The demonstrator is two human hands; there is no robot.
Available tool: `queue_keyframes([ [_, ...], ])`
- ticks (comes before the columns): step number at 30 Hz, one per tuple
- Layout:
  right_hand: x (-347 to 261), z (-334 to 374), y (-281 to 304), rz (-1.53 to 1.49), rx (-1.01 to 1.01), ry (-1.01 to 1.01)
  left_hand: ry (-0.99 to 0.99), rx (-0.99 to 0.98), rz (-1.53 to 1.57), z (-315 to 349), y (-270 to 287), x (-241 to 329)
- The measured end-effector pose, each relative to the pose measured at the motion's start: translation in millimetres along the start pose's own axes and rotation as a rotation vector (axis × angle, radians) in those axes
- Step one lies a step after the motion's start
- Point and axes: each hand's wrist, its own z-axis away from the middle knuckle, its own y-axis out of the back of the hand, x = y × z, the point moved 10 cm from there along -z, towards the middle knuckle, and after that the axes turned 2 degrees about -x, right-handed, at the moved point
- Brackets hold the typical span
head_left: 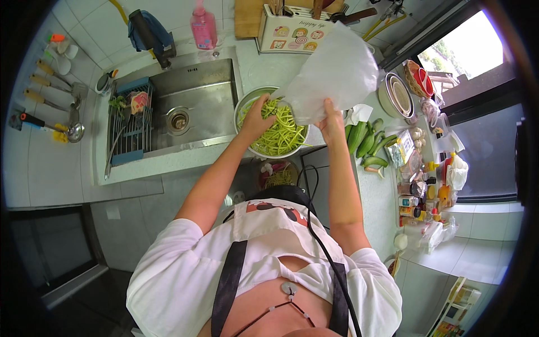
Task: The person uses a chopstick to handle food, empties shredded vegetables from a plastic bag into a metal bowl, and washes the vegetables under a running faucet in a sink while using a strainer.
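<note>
head: right fingers [328, 107] on bag [337, 70]

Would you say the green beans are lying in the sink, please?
No, the green beans sit in a bowl right of the sink.

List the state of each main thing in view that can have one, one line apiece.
Bowl: filled with green beans
Left hand: fingers at the beans
Right hand: gripping the plastic bag
Plastic bag: held up, spread wide
Sink: no pooled water visible
Dish rack: loaded
Pink bottle: upright
Wall utensils: hanging
Long green vegetables: piled
</note>
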Motion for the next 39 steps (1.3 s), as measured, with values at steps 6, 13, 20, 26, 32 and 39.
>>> queue_keyframes([
  [6, 16, 1, -21, -0.037, -0.039, 0.003, 0.016, 0.075, 0.139, -6, 8, -2],
  [13, -25, 5, -16, -0.142, -0.073, 0.108, 0.029, 0.156, 0.188, -1, 22, -5],
  [20, -42, 9, 9, -0.186, -0.016, 0.126, 0.262, 0.061, 0.846, -6, 10, -35],
  [26, -43, 14, 6, -0.224, -0.048, 0.144, 0.263, -0.016, 0.671, -6, -3, -63],
  [32, -34, 15, -3, -0.229, -0.072, 0.124, 0.115, 0.013, -0.009, -1, 3, -46],
  [39, 4, 12, -1, -0.06, 0.004, 0.017, 0.147, 0.139, 0.192, 1, 24, -31],
])
